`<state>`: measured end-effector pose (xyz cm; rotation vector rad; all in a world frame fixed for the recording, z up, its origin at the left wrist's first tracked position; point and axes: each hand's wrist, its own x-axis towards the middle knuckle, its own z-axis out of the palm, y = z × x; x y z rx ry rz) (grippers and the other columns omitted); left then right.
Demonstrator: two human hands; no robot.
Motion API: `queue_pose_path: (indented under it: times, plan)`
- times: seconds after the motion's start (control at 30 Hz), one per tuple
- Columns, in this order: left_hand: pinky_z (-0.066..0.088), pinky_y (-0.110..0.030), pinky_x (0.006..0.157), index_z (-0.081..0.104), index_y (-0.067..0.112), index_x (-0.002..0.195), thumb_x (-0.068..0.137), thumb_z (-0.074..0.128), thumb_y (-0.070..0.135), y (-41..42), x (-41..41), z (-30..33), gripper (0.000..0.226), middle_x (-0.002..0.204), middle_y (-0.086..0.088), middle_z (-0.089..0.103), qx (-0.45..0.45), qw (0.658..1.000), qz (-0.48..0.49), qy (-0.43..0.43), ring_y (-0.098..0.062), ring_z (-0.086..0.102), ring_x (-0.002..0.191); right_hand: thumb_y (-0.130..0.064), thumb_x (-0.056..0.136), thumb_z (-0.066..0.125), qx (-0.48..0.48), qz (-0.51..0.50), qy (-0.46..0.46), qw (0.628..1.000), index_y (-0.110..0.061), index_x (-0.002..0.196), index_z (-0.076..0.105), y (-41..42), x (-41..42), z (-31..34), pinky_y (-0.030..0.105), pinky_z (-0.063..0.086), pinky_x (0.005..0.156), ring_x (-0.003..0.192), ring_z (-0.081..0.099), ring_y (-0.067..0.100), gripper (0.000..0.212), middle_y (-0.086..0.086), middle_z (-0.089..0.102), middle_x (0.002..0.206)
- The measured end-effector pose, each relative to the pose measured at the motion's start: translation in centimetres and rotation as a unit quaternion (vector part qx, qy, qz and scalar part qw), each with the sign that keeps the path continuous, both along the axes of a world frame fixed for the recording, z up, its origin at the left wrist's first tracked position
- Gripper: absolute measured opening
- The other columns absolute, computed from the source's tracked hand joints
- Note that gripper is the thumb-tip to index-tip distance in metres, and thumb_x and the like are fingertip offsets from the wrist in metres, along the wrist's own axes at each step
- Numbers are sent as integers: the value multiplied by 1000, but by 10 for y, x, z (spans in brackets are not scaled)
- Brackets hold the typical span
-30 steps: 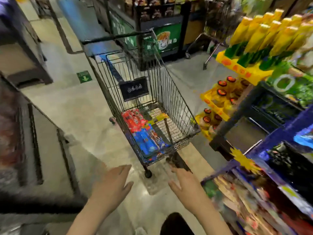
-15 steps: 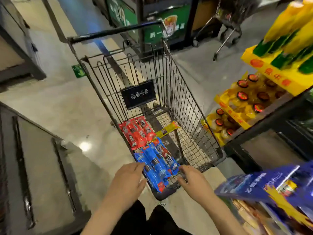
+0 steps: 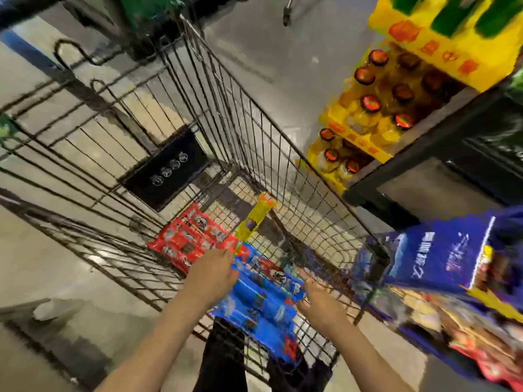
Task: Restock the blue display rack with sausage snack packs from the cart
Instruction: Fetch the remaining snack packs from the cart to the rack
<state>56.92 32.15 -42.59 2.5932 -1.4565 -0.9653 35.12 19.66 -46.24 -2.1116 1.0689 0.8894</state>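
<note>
You are leaning over the wire shopping cart (image 3: 254, 154) with both arms reaching into its basket. The blue sausage snack packs (image 3: 263, 301) are lying on the cart floor at the near end, between your two hands. Your left hand (image 3: 212, 275) is resting at their left edge, its fingers (image 3: 226, 257) stretched forward and touching where the blue packs meet the red sausage snack packs (image 3: 189, 239) just beyond. Your right hand (image 3: 318, 302) is sitting at the blue packs' right edge with fingers loosely extended, fingertips just touching the wrapper; no pack is being gripped. A yellow snack pack (image 3: 254, 216) is lying farther in. The blue display rack (image 3: 441, 256) is standing beside your right arm, blurred.
</note>
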Motion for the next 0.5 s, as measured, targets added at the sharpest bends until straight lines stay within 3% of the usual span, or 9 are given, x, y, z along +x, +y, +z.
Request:
queue_pose_path:
  times: [0.13, 0.3, 0.4, 0.5]
  plan:
    - [41, -35, 83, 47, 9, 120, 94, 46, 34, -29, 32, -40, 36, 121, -10, 55, 63, 997, -36, 25, -29, 51, 114, -35, 98, 46, -4, -42, 32, 999, -12, 137, 35, -3, 18, -28, 35, 45, 89, 116, 52, 26, 47, 9, 53, 130]
    - [41, -39, 89, 48, 4, 116, 93, 45, 20, -54, 59, -103, 28, 120, -18, 57, 99, 991, -52, 75, -32, 53, 113, -36, 97, 46, 4, -72, 53, 996, -10, 138, 34, -6, 34, -76, 35, 45, 93, 117, 51, 26, 50, 10, 52, 128]
    - [44, -39, 88, 50, 5, 112, 94, 42, 22, -73, 70, -139, 26, 116, -19, 60, 117, 990, -49, 65, -34, 56, 110, -38, 97, 45, 3, -82, 59, 995, -11, 136, 38, -8, 38, -104, 34, 41, 97, 119, 51, 27, 48, 10, 51, 132]
    - [41, -37, 97, 48, 4, 124, 91, 44, 21, -92, 71, -166, 37, 127, -15, 54, 103, 992, -57, 49, -29, 52, 118, -36, 93, 53, 0, -130, 39, 991, -14, 134, 44, -8, 38, -128, 30, 38, 101, 122, 50, 23, 48, 6, 52, 135]
